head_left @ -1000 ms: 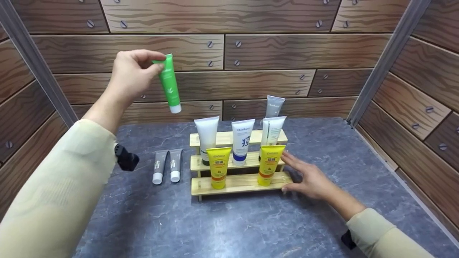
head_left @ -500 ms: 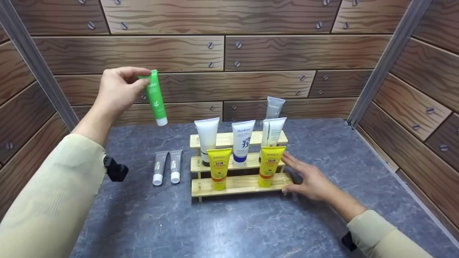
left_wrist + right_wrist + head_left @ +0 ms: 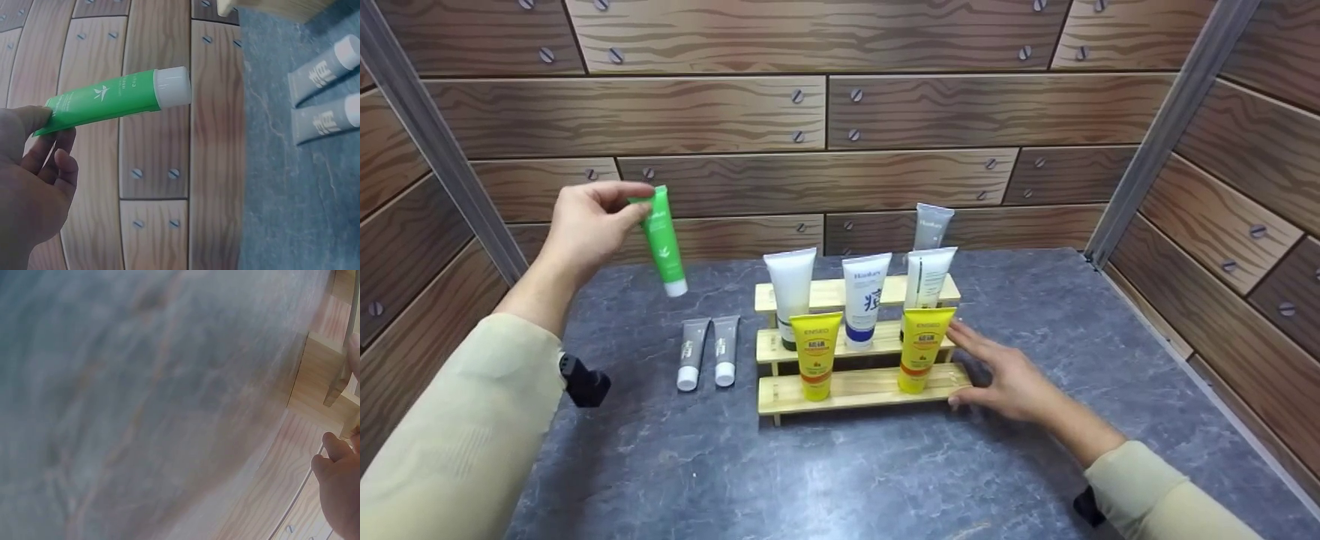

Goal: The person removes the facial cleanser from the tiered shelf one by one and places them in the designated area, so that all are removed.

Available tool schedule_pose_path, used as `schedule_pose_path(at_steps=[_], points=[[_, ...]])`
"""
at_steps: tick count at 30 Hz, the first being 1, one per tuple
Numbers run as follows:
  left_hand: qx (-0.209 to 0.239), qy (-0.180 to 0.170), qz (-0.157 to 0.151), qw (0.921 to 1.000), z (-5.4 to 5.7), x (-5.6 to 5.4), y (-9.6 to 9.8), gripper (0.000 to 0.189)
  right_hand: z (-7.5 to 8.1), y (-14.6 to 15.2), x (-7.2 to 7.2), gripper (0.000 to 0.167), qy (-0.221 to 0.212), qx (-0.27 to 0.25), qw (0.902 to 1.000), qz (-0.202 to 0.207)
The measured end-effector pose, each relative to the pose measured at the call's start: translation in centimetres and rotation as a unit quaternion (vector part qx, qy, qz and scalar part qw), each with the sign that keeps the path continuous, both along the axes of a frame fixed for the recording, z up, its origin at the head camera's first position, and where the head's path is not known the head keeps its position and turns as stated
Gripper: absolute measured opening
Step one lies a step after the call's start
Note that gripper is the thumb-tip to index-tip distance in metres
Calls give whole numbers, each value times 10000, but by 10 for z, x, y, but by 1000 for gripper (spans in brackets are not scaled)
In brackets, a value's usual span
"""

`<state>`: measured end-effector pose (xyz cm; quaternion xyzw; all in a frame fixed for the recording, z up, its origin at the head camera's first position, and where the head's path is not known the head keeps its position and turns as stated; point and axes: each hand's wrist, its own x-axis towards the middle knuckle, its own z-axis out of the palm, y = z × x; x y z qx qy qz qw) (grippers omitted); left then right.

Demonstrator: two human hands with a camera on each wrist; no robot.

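My left hand [image 3: 591,229] pinches the crimped end of a green squeeze tube [image 3: 662,240], which hangs cap down in the air left of the wooden rack [image 3: 862,386]. In the left wrist view the tube [image 3: 107,101] shows its white cap [image 3: 173,87]. Below it, two grey tubes [image 3: 694,352] lie side by side on the table. My right hand [image 3: 1005,375] holds the rack's right end, thumb at the lowest tier and fingers reaching back along the side. Two yellow tubes [image 3: 814,356] stand on that front tier, apart from each other.
Behind the yellow tubes, white tubes [image 3: 867,296] stand along the rack's middle tier. A grey tube [image 3: 931,226] stands at the back right. Wood-patterned walls [image 3: 720,112] enclose the dark marbled table [image 3: 825,480] at the back and sides.
My left hand has come down and to the left with the green tube, which hangs lower now, nearer the two grey tubes. The right hand and the rack stay put.
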<state>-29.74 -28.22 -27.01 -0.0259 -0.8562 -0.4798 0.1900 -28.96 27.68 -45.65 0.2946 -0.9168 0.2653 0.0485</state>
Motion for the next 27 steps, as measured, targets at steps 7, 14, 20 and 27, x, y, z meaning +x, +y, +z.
schedule_pose_path(at_steps=[7,14,20,27], points=[[-39,-488,-120,9987,-20,6,-15,34,0,0,0,102,13,12,10000,-27],[-160,-868,-246,9958,-40,9,-27,35,1,0,1,103,-58,52,9999,-79],[-241,-1141,-308,9927,-60,11,-39,37,0,0,2,103,-24,25,10000,12],[-318,-1391,-286,9894,-79,12,-48,37,0,-1,0,102,-9,2,10000,32]])
